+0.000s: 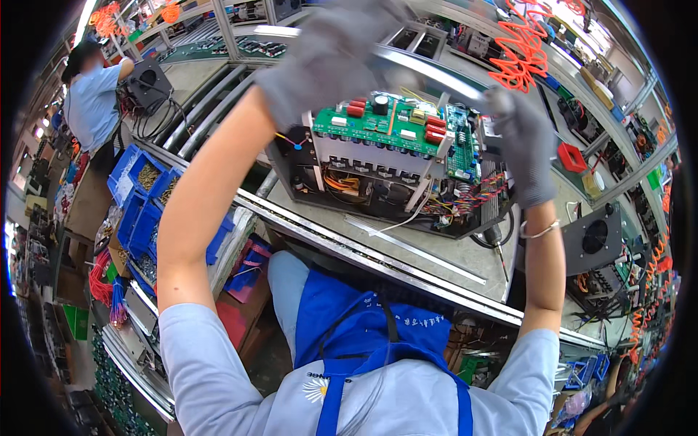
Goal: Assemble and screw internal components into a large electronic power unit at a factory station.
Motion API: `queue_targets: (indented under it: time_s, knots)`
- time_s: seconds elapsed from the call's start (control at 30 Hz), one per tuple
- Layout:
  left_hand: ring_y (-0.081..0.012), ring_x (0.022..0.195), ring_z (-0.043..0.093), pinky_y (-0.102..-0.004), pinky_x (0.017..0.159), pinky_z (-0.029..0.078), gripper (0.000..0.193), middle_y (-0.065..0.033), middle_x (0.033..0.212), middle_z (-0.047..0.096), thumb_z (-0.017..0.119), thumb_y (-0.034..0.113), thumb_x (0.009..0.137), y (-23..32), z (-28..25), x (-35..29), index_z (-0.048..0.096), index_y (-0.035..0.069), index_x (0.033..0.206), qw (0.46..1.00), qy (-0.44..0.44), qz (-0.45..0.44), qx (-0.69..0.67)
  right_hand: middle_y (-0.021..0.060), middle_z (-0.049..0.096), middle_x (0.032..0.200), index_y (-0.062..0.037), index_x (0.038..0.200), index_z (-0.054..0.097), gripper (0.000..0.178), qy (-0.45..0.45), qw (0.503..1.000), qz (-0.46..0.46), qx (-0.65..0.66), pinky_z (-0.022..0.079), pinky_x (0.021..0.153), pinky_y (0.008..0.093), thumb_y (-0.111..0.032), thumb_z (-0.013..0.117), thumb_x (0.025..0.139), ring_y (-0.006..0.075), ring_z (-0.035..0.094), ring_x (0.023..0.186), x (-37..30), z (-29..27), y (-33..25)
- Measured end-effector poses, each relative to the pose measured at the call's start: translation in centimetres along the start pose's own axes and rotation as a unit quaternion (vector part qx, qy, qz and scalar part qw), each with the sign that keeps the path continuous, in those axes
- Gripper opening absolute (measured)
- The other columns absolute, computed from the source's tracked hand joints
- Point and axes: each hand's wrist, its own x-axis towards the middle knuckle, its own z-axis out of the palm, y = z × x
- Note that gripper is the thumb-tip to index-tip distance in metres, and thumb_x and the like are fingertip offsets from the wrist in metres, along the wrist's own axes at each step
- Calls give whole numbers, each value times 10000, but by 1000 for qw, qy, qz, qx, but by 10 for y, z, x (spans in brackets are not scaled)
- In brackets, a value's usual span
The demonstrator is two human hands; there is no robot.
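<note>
An open-sided machine chassis (418,196) stands on the bench in front of me. A green circuit board (382,127) with red and black parts lies across its top. A smaller green control board (463,145) stands at its right side, above bundled coloured wires (472,200). My left hand (327,65), in a grey glove, is raised above the chassis's left part, its fingers smeared by motion. My right hand (522,142), also gloved, is beside the chassis's right end with fingers curled. Whatever it may hold is hidden.
Blue bins of screws (145,178) stand at the left, near a roller conveyor (211,109). Another person (94,102) works at the far left. Orange coiled hoses (520,51) hang at the upper right. A second chassis (596,240) sits to the right.
</note>
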Motion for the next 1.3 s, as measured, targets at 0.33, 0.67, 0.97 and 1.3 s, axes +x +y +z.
queue_targets:
  time_s: [0.33,0.67,0.97,1.3]
  knots:
    - [-306,977,635,-396,863,490,305,-104,1046,682,560,153,791,-91,1,-120,692,168,1066,834,-453,-310,61,80,568,661,28,884,626,566,-82,981,167,60,411,591,316,-535,604,838,154,534,613,13,14,77]
    - [-360,990,619,-430,930,438,384,-182,996,674,607,104,695,-104,31,-105,672,101,1074,770,-546,-306,124,134,637,735,-65,965,644,479,-131,973,169,-88,463,644,416,-527,593,848,307,638,719,13,10,62]
    - [-319,998,623,-412,937,434,273,-132,996,693,639,317,749,-110,42,-114,697,116,925,782,-513,-299,190,151,631,741,-74,986,633,465,-148,967,172,-115,459,640,431,-519,562,873,333,632,730,14,10,63]
    - [-201,1134,537,-317,960,420,445,-88,1249,561,461,329,966,-100,-6,-148,486,69,1325,665,-116,-637,-372,-44,451,622,-7,836,638,459,-45,960,205,185,305,538,268,-463,606,880,68,384,601,-1,11,81]
